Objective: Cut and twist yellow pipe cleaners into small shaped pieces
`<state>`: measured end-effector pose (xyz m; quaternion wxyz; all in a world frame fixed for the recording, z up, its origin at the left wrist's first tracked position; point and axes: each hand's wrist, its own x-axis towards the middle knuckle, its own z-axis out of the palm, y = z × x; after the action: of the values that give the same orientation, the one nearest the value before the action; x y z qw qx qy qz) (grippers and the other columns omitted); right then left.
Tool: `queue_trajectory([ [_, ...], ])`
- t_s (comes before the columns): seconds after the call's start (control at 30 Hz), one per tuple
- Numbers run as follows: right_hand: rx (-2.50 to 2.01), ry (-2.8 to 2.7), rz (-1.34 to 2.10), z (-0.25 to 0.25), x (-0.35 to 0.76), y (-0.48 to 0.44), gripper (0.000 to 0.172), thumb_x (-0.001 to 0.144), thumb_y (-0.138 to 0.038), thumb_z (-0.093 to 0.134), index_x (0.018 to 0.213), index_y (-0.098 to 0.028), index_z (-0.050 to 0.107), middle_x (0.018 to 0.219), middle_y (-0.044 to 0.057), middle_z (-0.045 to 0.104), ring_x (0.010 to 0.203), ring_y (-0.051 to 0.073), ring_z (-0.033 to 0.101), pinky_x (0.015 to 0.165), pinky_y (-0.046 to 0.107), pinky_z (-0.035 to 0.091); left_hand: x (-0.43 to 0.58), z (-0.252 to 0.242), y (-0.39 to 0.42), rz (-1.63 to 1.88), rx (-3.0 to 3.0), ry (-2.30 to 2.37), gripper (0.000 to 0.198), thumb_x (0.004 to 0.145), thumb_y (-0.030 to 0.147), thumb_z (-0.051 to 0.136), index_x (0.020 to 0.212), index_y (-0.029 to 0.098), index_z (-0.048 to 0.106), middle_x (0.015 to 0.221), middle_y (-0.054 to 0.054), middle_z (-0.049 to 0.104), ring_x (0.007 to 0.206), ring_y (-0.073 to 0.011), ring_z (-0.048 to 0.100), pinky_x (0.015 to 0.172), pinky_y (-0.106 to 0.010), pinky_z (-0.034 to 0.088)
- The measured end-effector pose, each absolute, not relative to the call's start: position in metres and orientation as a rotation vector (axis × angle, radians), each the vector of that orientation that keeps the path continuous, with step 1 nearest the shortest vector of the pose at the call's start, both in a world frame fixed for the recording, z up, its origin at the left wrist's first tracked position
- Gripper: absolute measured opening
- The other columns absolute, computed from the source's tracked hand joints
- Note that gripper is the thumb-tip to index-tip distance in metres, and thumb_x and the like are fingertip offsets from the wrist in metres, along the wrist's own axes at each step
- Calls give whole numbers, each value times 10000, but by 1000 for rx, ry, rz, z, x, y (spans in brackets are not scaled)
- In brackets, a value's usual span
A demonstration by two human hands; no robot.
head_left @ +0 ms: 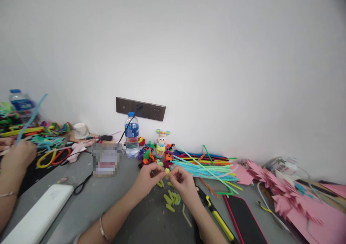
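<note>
My left hand and my right hand meet over the grey table, fingertips pinched. Between them is a small bent piece of yellow-green pipe cleaner, gripped from both sides. Several short yellow-green pipe cleaner pieces lie on the table just below my hands. Behind my fingers stands a small figurine with a yellow bottom and round ears, among a heap of colourful fuzzy pieces. A bundle of long pipe cleaners rests beyond my right hand.
A water bottle stands by the wall. Yellow-black pliers or cutters and a red-edged phone lie to the right, near pink paper. On the left are a white power bank and another person's hand holding a blue pipe cleaner.
</note>
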<state>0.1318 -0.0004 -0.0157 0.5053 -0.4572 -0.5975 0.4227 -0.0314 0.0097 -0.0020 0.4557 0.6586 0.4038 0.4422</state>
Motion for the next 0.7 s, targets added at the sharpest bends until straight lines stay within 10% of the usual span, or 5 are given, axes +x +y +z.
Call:
queue_trajectory([
  [0.7,-1080,-1519,1035,-14,136,-1,184,731,-277,624,651,-196,479,529,-78,377,464,83,319,463,219,246,-34,-1,11,1078,1725,994,225,795,328,613,669,144,645,674,0,564,627,-129,470,569,-236,350],
])
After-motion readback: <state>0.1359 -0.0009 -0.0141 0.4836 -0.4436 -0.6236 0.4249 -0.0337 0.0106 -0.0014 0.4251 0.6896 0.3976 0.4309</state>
